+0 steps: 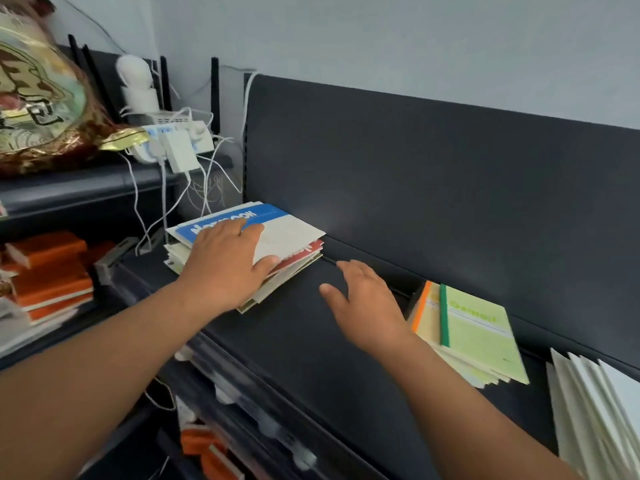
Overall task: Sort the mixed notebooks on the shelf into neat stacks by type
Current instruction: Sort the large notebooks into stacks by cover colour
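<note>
Notebook stack (298, 239), blue-banded cover on top, at the left end of the dark shelf (294, 327). Left hand (225, 268) rests flat on it, fingers (235, 232) straight, gripping nothing. Right hand (367, 306) hovers beside it, spread and empty. Green-covered stack (481, 337) and white stack (595, 403) lie further right.

Gold foil packet (38, 98) beside a white power strip (173, 142) (tangled white cables (207, 181)), orange boxes (52, 271) lower left

left hand (225, 268): arm outstretched, palm down, fingers flat | right hand (367, 306): palm down, fingers loosely spread
</note>
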